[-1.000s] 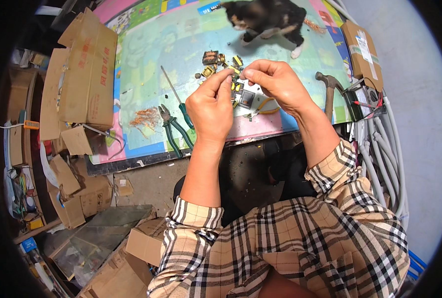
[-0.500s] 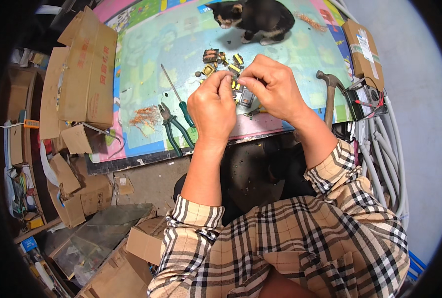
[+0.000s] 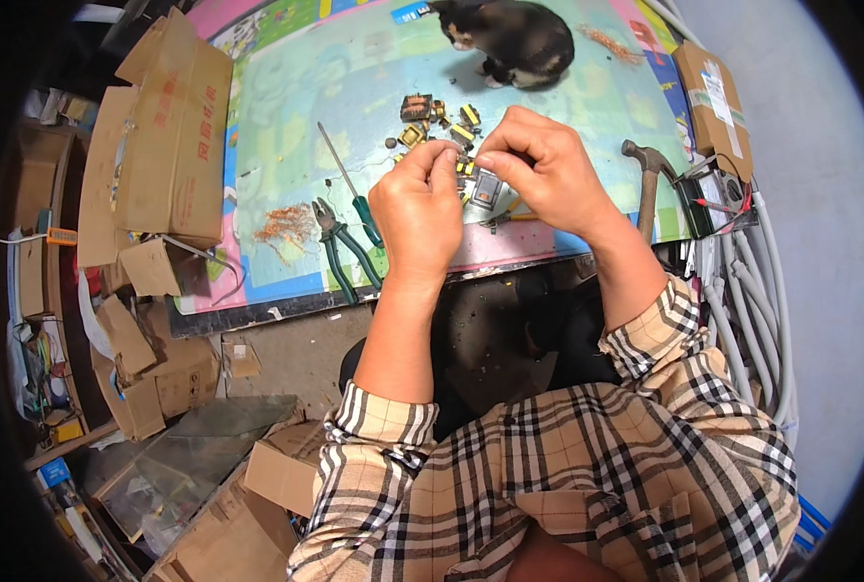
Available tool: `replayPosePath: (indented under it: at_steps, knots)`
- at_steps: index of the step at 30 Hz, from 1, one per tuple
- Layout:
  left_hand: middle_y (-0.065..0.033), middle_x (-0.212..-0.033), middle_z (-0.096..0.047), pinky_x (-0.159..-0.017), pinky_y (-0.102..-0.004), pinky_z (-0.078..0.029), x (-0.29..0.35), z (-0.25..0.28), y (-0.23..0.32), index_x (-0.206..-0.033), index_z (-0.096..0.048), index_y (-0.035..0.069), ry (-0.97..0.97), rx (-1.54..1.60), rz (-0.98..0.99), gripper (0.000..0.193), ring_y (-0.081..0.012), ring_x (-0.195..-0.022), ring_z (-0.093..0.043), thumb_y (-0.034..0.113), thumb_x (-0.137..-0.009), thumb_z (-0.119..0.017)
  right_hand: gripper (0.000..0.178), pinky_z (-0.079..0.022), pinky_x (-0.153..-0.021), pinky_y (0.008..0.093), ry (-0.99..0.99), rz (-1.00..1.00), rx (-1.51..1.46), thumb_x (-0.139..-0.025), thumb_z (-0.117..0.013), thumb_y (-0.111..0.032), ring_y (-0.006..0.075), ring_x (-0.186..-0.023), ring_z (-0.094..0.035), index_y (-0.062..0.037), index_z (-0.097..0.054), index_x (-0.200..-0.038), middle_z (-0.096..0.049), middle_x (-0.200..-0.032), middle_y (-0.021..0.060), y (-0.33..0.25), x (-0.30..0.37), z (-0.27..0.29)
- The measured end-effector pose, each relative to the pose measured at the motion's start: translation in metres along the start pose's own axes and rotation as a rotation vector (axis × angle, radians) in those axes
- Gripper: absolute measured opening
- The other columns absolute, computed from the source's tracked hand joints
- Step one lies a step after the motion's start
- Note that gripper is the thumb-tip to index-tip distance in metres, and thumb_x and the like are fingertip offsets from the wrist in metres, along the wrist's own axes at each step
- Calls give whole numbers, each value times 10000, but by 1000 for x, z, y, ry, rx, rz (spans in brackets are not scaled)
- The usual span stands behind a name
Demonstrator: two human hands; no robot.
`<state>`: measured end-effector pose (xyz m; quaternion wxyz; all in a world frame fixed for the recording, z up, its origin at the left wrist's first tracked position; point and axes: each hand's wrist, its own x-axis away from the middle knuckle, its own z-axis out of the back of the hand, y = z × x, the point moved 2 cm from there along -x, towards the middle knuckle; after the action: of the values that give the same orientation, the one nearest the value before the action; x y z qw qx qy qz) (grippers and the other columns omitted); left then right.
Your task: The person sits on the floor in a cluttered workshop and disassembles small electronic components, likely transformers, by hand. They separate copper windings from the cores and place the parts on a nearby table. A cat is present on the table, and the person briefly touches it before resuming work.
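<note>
Over the near part of the mat-covered table, my left hand (image 3: 418, 199) is closed in a pinch, its thumb pressed to the fingers. Close beside it, my right hand (image 3: 540, 167) pinches too, fingertips turned toward the left. Whatever they grip is too small to make out. Beneath and beyond the fingertips lies a cluster of small transformers, among them a dark one with a copper winding (image 3: 416, 107), a yellow-wrapped one (image 3: 470, 115) and a grey block-shaped part (image 3: 486, 191). Left of my left hand are green-handled pliers (image 3: 342, 254) and a screwdriver (image 3: 352, 184).
A black cat (image 3: 514, 44) crouches at the table's far side. Copper wire scraps (image 3: 286, 225) lie at left. A hammer (image 3: 647, 184) rests at right near a taped carton (image 3: 711, 107). A large cardboard box (image 3: 175, 136) stands on the left edge; grey pipes (image 3: 757, 301) run beside the table.
My right hand has shifted slightly right, widening the gap between the hands. The cat has drawn its head and body a little to the right and farther back.
</note>
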<state>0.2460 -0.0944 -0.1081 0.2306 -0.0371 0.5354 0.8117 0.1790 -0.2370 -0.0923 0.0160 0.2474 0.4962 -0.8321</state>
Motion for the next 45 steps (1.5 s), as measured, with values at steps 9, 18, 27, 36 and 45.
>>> replayPosePath:
  at_steps: [9,18,27,36,45]
  knots:
    - [-80,-647,-630,-526,-257,-436,3,-8,3,-904,-690,13,67,-146,-268,84,-96,-548,-540,61,-854,-643,216,-441,-593,289,-85,-333,-80,-830,-668,-195,119,-635,-527,11,-667,-897,-609,-718,95,16,-1,1]
    - [-94,-674,-626,-547,-297,-450,3,-9,2,-891,-690,22,27,-131,-242,83,-168,-584,-560,67,-845,-638,173,-452,-578,338,51,-190,94,-793,-675,-161,230,-623,-588,11,-665,-785,-597,-699,122,12,-1,1]
    - [-152,-691,-651,-577,-359,-490,0,-3,7,-860,-687,29,-2,-79,-75,96,-296,-611,-647,96,-838,-622,51,-421,-550,302,120,153,156,-787,-676,-60,194,-594,-532,-14,-665,-806,-565,-706,69,-9,-1,-2]
    - [-73,-604,-615,-526,-280,-441,-3,2,-2,-868,-683,5,175,31,35,97,-123,-532,-551,72,-849,-615,58,-427,-557,291,-44,92,170,-787,-675,-64,186,-609,-554,-9,-668,-804,-569,-697,71,-6,-3,0]
    - [87,-590,-455,-470,-207,-280,-7,-1,-8,-865,-669,-20,109,370,144,85,-7,-536,-357,56,-867,-630,161,-422,-537,296,197,-143,49,-808,-683,-153,142,-578,-541,8,-681,-817,-600,-662,73,13,-3,-4]
